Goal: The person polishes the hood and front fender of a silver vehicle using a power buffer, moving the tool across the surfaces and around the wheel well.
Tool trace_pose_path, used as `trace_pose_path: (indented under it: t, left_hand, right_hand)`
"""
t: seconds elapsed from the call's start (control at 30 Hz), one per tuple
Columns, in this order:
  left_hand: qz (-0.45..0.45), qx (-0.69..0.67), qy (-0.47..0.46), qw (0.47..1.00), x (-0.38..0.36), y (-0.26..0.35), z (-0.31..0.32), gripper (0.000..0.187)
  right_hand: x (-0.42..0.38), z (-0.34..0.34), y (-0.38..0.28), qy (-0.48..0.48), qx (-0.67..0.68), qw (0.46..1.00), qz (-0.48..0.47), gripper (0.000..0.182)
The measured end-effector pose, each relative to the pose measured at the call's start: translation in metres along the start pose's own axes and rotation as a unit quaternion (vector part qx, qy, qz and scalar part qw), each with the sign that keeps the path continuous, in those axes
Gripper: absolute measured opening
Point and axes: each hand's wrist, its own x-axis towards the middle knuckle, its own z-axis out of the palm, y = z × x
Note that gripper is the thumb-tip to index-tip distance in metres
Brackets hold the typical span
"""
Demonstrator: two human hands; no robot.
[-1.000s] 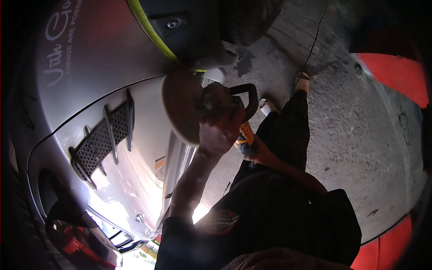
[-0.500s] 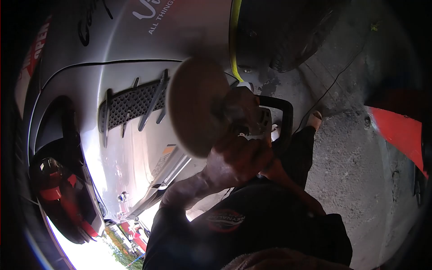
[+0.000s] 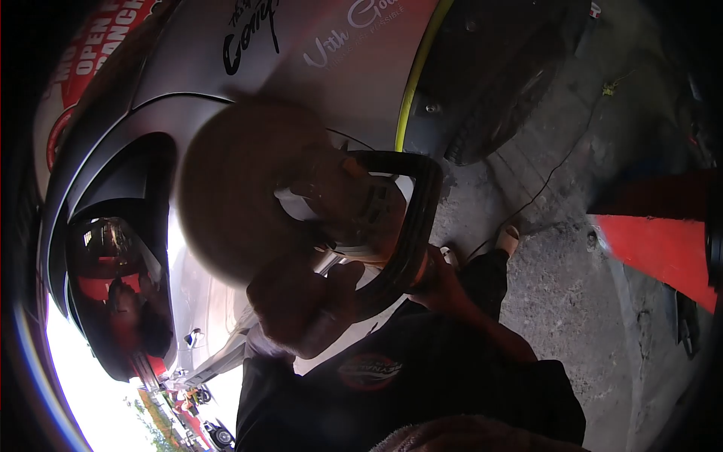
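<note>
- I see the polisher lifted up close to the camera. Its round tan pad faces the silver car panel, but the pad is blurred, and I cannot tell if it touches the paint or stands just off it.
- The left hand sits directly under the pad, with the fingers curled together at the lower end of the black loop handle. To me it looks clamped on the polisher there, though the blur hides the exact grip.
- The right hand is behind the loop handle and wraps around the orange rear part of the tool. Only part of this hand shows, but it looks closed on it.
- So the tool lies between both hands, the pad to the left of them and the body of the machine above them.
- My judgement: the step in hand is working the pad over the car's side, near the white lettering.
- I think the next move calls for the pad to be kept flat on the panel, with steady pressure from both hands and no tilt onto its edge.
- Further out, a yellow strip borders the dark wheel arch. A thin cable runs over the concrete ground, and a red shape lies at the right.
</note>
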Motion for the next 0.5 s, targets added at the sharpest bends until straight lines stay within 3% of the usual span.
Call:
trace_pose_path:
  t: [0.17, 0.5]
  left_hand:
    - [0.009, 0.011, 0.013, 1.0, 0.009, -0.002, 0.003, 0.018]
    - [0.033, -0.045, 0.073, 0.996, 0.095, -0.016, 0.065, 0.022]
  right_hand:
    - [0.004, -0.01, -0.005, -0.001, 0.032, 0.998, -0.061, 0.095]
    - [0.009, -0.057, -0.012, 0.136, -0.006, 0.989, -0.067, 0.095]
